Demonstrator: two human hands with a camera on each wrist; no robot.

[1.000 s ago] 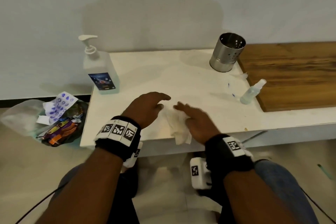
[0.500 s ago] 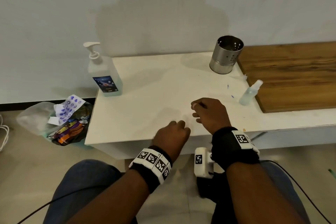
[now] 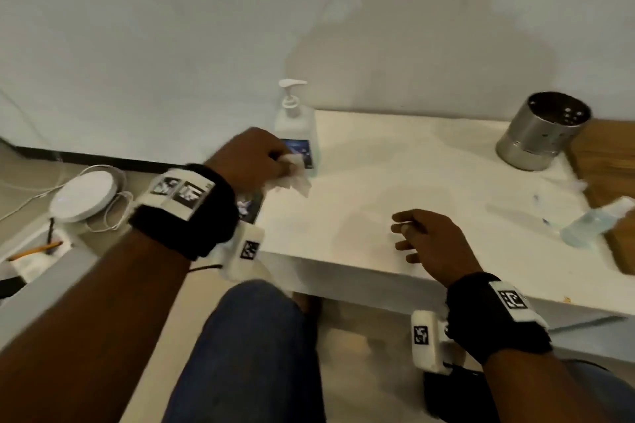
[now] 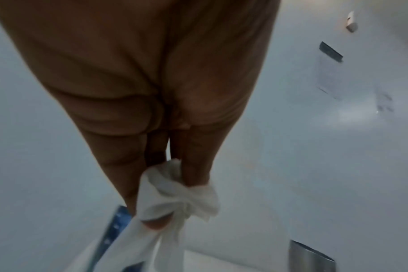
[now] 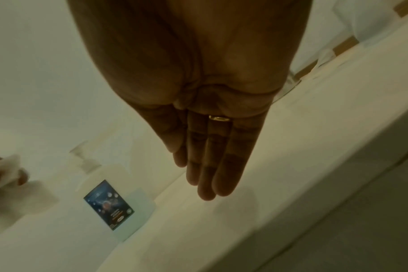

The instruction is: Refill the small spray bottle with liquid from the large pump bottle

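The large pump bottle [image 3: 296, 127] stands upright at the back left corner of the white table [image 3: 395, 182]; it shows too in the right wrist view [image 5: 119, 208]. My left hand [image 3: 254, 161] hangs over the table's left edge, just in front of that bottle, and pinches a crumpled white tissue [image 3: 290, 177] [image 4: 175, 195]. The small spray bottle [image 3: 596, 221] leans at the far right beside the wooden board, untouched. My right hand [image 3: 426, 239] hovers over the table's front middle with straight, relaxed fingers [image 5: 207, 174] and holds nothing.
A perforated steel cup [image 3: 543, 130] stands at the back right next to a wooden board [image 3: 608, 182]. On the floor to the left lie a round white device [image 3: 84, 196] with a cable and a tray holding a pencil [image 3: 34, 251]. My knee [image 3: 254, 336] is below the table edge.
The left hand picked the tissue up off the table and carried it left and up to the pump bottle. The right hand let go of the tissue and opened. The head turned left.
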